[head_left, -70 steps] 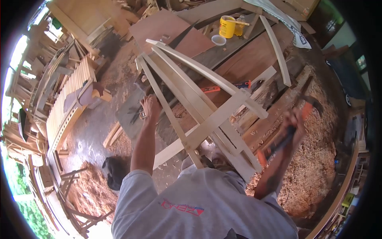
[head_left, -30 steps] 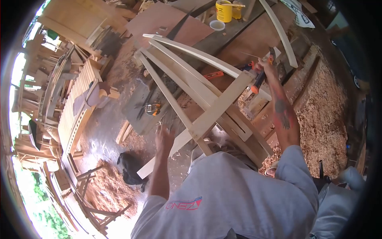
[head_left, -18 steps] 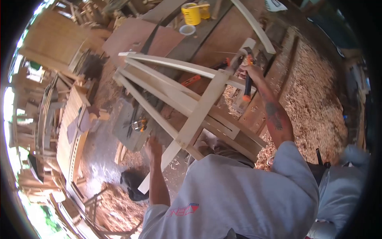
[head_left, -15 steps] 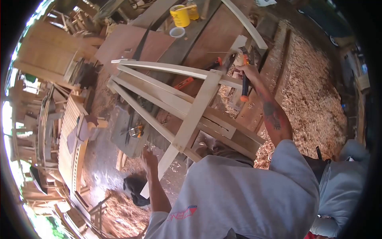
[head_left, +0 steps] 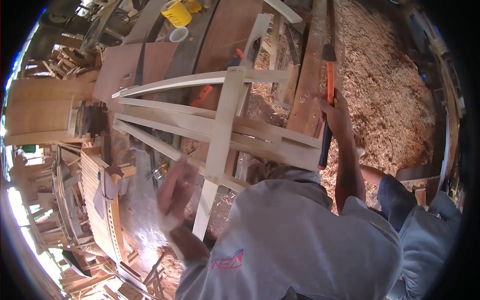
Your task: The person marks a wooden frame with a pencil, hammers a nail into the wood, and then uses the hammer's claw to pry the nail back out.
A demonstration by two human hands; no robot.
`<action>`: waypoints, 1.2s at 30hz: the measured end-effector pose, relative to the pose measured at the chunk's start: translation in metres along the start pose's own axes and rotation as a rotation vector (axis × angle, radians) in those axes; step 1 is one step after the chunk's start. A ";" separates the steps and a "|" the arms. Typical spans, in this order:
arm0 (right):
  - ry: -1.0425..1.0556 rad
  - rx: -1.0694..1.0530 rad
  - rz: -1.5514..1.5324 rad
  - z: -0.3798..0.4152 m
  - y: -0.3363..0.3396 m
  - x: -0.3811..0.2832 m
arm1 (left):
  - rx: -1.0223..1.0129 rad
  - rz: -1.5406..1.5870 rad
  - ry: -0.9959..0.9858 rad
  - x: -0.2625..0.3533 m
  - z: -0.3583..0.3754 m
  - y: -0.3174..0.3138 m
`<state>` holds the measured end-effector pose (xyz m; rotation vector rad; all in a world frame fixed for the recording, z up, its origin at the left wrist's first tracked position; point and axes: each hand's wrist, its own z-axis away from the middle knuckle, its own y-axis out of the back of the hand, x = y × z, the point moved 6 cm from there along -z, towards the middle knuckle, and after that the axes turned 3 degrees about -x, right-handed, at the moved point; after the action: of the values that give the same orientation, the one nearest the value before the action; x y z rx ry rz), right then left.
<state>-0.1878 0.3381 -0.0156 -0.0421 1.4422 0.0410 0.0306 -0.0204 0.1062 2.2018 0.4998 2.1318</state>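
Observation:
My right hand (head_left: 338, 116) is closed around the handle of a hammer (head_left: 330, 80). Its dark head points away from me, and its orange and black handle runs down past my fist. Blurred by motion, my left hand (head_left: 176, 192) seems to have its fingers stretched out, with nothing visible in it. It is beside the near end of a pale wooden frame (head_left: 226, 112). Long slats of the frame converge at the far left, and a flat crosspiece lies over them. A wider board assembly (head_left: 280, 145) extends between the slats toward my body.
Wood shavings (head_left: 385, 90) cover the floor at right, where another person's sleeve (head_left: 395, 195) shows. At the back stand a yellow tub (head_left: 177, 14) and a white lid (head_left: 178, 34). An orange-handled tool (head_left: 202, 95) lies under the frame. A slatted wooden panel (head_left: 95, 195) stands left.
The hammer has moved right, away from the frame's crosspiece, and is now more upright in my right hand. My left hand has moved slightly and blurred. The whole view has shifted.

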 end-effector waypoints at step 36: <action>-0.388 0.410 0.021 0.314 0.052 0.090 | -1.765 -0.723 0.048 -0.084 -0.136 -0.285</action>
<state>0.1317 0.4069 -0.0650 0.3030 1.0406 -0.2187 -0.1613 0.2017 -0.0375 0.7252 -0.4477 1.1506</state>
